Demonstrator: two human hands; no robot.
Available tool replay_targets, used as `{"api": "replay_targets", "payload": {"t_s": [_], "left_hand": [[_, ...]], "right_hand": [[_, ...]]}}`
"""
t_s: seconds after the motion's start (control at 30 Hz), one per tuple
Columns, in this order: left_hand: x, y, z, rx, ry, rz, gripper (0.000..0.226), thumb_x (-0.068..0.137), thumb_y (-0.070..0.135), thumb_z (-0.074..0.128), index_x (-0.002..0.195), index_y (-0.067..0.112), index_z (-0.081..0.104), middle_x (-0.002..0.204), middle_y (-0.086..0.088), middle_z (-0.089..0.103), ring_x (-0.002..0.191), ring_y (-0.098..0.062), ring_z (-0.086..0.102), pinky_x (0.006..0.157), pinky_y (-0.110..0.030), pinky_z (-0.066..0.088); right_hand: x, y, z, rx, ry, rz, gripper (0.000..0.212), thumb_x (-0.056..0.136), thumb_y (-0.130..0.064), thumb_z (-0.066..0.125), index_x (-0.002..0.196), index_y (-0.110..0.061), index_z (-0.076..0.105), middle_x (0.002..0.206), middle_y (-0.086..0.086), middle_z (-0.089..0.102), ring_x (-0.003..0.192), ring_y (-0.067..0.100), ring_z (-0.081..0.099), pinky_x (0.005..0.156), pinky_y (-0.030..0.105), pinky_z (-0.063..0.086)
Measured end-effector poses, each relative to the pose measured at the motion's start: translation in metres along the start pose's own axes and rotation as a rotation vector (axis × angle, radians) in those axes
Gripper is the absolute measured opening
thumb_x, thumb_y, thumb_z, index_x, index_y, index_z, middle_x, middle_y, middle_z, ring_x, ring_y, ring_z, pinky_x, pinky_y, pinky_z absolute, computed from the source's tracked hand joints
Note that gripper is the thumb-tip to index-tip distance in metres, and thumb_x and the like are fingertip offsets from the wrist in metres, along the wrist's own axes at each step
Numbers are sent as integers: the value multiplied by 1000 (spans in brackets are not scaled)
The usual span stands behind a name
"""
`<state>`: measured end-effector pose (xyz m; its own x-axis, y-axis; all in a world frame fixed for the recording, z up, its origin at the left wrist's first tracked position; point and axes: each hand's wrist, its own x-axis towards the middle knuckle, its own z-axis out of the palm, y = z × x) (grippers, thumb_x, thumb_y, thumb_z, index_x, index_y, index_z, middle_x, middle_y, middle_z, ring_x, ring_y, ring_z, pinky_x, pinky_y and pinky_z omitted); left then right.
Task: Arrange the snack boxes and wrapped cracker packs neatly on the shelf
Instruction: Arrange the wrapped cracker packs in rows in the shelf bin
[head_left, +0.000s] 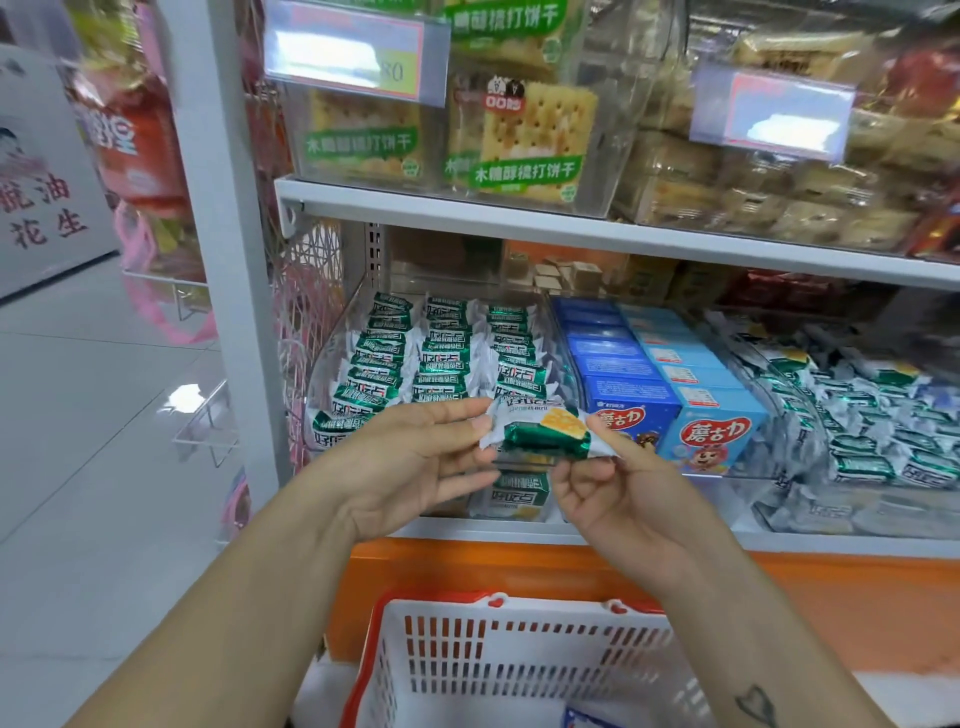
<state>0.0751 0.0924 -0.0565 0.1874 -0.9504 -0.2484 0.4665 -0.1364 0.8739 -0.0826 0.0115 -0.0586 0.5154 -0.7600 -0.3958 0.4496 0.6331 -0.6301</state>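
A green-and-white wrapped cracker pack (543, 434) is held flat in front of the lower shelf, with my left hand (415, 462) pinching its left end and my right hand (618, 493) pinching its right end. Behind it, rows of the same green cracker packs (441, 353) stand in a clear tray. To their right stand dark blue snack boxes (623, 379) and light blue snack boxes (711, 415) in rows. More wrapped packs (872, 415) lie loosely piled at the far right.
A white basket with a red rim (395, 654) stands below my hands, a blue item showing at its bottom edge. The upper shelf (519, 213) carries clear bins of cracker bags. A white upright post (223, 234) borders the shelf on the left, with open floor beyond.
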Motion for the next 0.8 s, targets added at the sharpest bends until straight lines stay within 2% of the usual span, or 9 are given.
{"api": "replay_targets", "payload": {"t_s": [0.1, 0.17, 0.27, 0.33, 0.4, 0.53, 0.67, 0.73, 0.8], "left_hand": [[2, -2, -1, 39, -7, 3, 45, 72, 10, 64, 117, 12, 58, 67, 6, 65, 57, -4, 62, 74, -25, 58], [1, -1, -1, 123, 26, 29, 33, 82, 10, 63, 114, 16, 57, 61, 9, 62, 52, -1, 56, 62, -16, 55], [1, -3, -2, 521, 171, 185, 24, 91, 13, 60, 114, 21, 56, 65, 7, 58, 43, 2, 47, 47, -9, 42], [3, -6, -2, 695, 258, 319, 9, 93, 15, 58, 101, 18, 58, 69, 3, 62, 47, 2, 54, 54, -15, 48], [4, -7, 2, 636, 238, 346, 6, 95, 14, 56, 98, 14, 61, 79, -1, 70, 64, -4, 68, 63, -20, 52], [4, -3, 9, 302, 150, 263, 15, 96, 13, 52, 88, 13, 65, 99, -3, 70, 87, -17, 72, 80, -28, 57], [4, -5, 11, 251, 123, 301, 31, 76, 42, 61, 93, 18, 71, 103, 3, 71, 93, -22, 70, 88, -35, 54], [3, -5, 11, 340, 172, 355, 19, 72, 40, 68, 82, 23, 72, 99, 6, 72, 91, -24, 69, 89, -36, 53], [4, -6, 9, 351, 216, 385, 5, 77, 25, 72, 81, 25, 69, 93, 14, 70, 78, -18, 65, 86, -35, 53]], "right_hand": [[0, 0, -1, -1, -3, 6, 10, 89, -16, 58, 87, -5, 58, 48, -1, 43, 34, 4, 39, 59, 23, 51], [0, -4, -5, -150, -41, -81, 13, 89, -18, 58, 89, -5, 61, 53, 3, 50, 46, 10, 49, 61, 23, 52], [-2, -10, -12, -722, -36, -400, 15, 92, -21, 59, 79, -15, 63, 52, -2, 55, 54, 13, 51, 59, 30, 44], [-7, -13, -12, -969, -19, -575, 13, 91, -23, 59, 79, -18, 62, 52, -3, 57, 48, 9, 45, 55, 23, 39], [-11, -13, -10, -955, -74, -624, 13, 93, -19, 56, 81, -17, 59, 61, -1, 67, 48, 9, 50, 54, 20, 44], [-14, -11, -7, -864, -89, -631, 23, 95, -24, 49, 81, -12, 61, 78, 5, 74, 64, 16, 62, 74, 31, 52], [-15, -12, -10, -863, -55, -632, 22, 87, -29, 59, 75, -11, 64, 68, 3, 70, 65, 13, 65, 68, 19, 52], [-15, -11, -11, -905, -70, -634, 12, 83, -20, 67, 74, -13, 64, 65, -2, 69, 65, 8, 63, 63, 12, 48], [-13, -10, -13, -924, -83, -641, 10, 81, -9, 70, 74, -13, 63, 64, -4, 68, 62, 4, 61, 59, 9, 46]]}}
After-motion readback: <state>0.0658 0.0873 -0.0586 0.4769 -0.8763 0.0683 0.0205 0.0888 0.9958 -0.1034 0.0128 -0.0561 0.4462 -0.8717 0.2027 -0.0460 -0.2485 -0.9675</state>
